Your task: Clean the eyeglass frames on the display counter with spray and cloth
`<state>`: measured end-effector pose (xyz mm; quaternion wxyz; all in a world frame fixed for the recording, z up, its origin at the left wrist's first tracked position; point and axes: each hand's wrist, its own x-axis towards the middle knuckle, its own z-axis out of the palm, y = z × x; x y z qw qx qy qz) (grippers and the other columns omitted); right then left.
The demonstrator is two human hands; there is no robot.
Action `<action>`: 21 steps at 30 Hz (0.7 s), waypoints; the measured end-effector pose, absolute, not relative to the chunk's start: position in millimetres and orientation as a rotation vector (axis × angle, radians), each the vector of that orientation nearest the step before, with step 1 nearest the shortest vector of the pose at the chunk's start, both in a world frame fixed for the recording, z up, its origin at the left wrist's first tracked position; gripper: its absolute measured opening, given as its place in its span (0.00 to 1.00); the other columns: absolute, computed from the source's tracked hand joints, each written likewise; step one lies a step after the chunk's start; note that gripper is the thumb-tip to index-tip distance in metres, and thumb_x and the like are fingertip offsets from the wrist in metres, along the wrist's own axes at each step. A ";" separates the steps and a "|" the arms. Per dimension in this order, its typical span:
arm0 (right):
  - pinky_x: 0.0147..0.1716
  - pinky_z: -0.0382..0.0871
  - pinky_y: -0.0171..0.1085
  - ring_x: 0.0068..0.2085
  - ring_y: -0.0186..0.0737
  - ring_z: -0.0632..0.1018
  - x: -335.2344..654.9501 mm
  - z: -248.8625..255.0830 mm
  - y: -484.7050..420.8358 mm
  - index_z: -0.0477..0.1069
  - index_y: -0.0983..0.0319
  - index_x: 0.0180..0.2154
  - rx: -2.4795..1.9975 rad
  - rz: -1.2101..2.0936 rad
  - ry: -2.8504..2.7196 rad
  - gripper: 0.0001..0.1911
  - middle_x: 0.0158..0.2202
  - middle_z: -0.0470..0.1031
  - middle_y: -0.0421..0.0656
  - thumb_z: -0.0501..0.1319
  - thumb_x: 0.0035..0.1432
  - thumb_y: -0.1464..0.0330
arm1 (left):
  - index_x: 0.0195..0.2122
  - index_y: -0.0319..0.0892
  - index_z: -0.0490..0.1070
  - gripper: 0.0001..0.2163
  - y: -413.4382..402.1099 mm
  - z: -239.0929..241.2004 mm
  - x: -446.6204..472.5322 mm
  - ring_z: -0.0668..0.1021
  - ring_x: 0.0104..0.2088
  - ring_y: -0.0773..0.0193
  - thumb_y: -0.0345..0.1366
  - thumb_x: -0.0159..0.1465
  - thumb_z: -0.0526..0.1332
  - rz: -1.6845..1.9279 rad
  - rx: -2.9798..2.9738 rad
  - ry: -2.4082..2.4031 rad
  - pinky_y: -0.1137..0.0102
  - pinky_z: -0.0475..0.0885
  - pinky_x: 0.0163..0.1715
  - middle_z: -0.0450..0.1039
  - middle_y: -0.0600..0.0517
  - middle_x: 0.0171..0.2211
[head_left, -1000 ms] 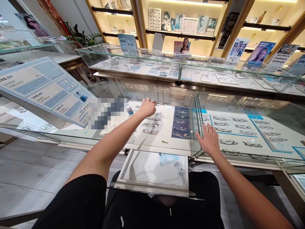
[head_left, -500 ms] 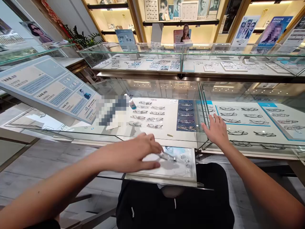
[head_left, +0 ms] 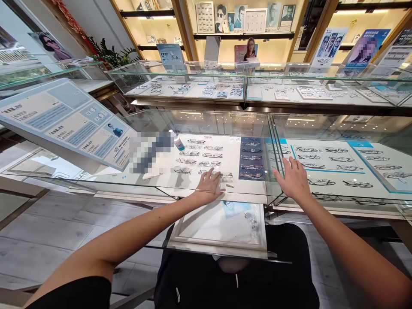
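My left hand [head_left: 209,188] reaches over the front part of the glass display case, its fingertips at the left end of a pair of eyeglasses [head_left: 227,175]. The fingers partly cover that pair and hide the grip. Just in front of it lies a small gold-coloured piece [head_left: 229,186]. My right hand [head_left: 293,179] rests with fingers spread near the joint between two glass cases, holding nothing. Rows of eyeglasses [head_left: 212,155] lie on the white surface behind my left hand. Below it, a pulled-out drawer tray [head_left: 206,248] holds a blue picture card [head_left: 234,209] and clear plastic packets [head_left: 255,221].
A blue-and-white sign board [head_left: 69,118] leans at the left. A small bottle [head_left: 178,141] stands behind the eyeglasses, and a dark blue panel [head_left: 251,159] carries more frames. Glass walls and edges surround the cases. Another glass counter [head_left: 193,103] runs across the back.
My left hand has moved forward and up from above the drawer tray to the case, carrying the eyeglasses. My right hand stays in nearly the same place, fingers spread.
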<state>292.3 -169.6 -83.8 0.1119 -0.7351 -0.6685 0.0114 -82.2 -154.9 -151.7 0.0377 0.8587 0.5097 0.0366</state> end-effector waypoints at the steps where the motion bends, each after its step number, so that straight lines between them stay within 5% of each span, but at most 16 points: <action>1: 0.70 0.54 0.59 0.74 0.64 0.56 292.0 -83.5 -169.9 0.58 0.67 0.72 -2.158 0.028 -1.965 0.40 0.75 0.55 0.58 0.44 0.72 0.47 | 0.66 0.42 0.71 0.28 -137.6 -159.4 -83.7 0.53 0.75 0.33 0.52 0.70 0.58 0.161 2.667 1.623 0.43 0.51 0.70 0.63 0.39 0.71; 8: 0.70 0.56 0.60 0.74 0.64 0.57 292.2 -85.1 -169.2 0.59 0.66 0.71 -2.166 -0.008 -1.978 0.39 0.75 0.56 0.58 0.45 0.72 0.47 | 0.73 0.35 0.60 0.35 -20.5 -195.0 -95.1 0.45 0.77 0.37 0.54 0.72 0.51 0.413 2.686 1.799 0.45 0.42 0.72 0.51 0.40 0.77; 21: 0.67 0.62 0.62 0.73 0.63 0.60 291.0 -86.5 -171.3 0.57 0.61 0.71 -2.168 -0.095 -2.027 0.36 0.75 0.57 0.53 0.48 0.72 0.48 | 0.72 0.38 0.62 0.34 115.9 -236.8 -115.7 0.38 0.78 0.39 0.56 0.74 0.46 0.515 2.513 1.799 0.43 0.37 0.71 0.56 0.41 0.75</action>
